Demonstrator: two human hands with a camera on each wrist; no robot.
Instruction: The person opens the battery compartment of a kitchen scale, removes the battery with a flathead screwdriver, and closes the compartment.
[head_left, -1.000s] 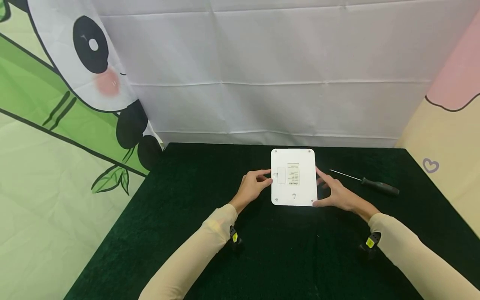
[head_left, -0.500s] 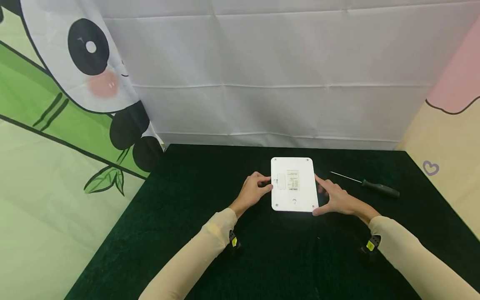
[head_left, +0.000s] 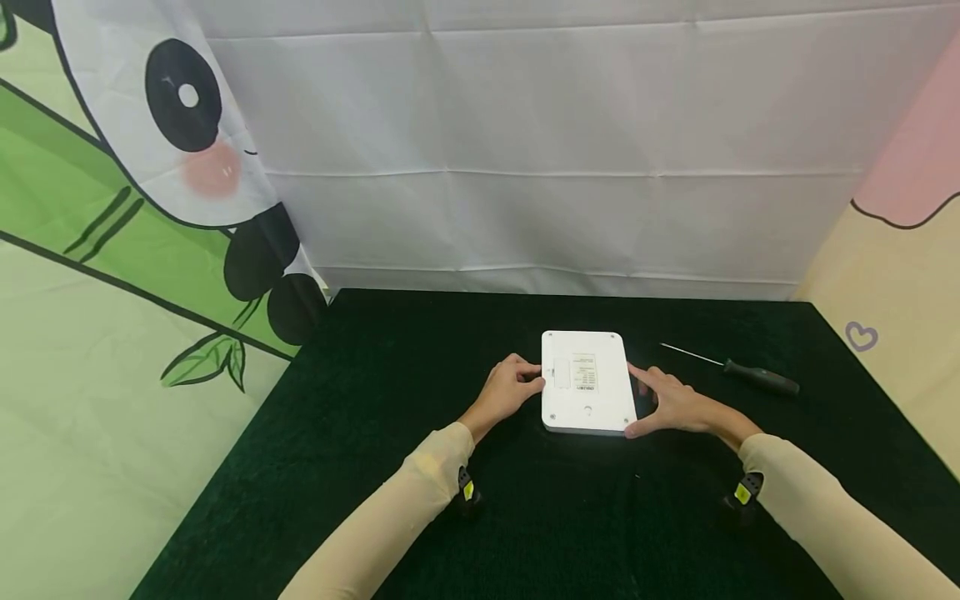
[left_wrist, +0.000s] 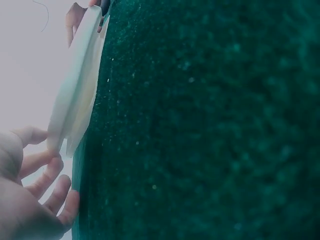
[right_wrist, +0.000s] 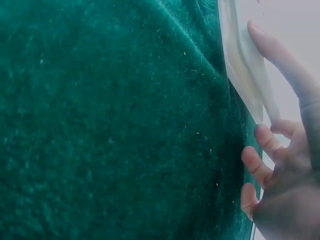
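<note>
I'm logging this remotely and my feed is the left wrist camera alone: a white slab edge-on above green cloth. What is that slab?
Observer: A flat white device lying back-up, with a printed label and a small hatch near its left edge.
Operator: Is the other hand on it?
Observer: Yes. The right hand rests its fingers along the right edge, thumb at the near right corner; the left hand touches the left edge.
Operator: Anything else on the table?
Observer: A screwdriver with a dark handle lies to the right of the device, apart from both hands, on the dark green cloth.
</note>
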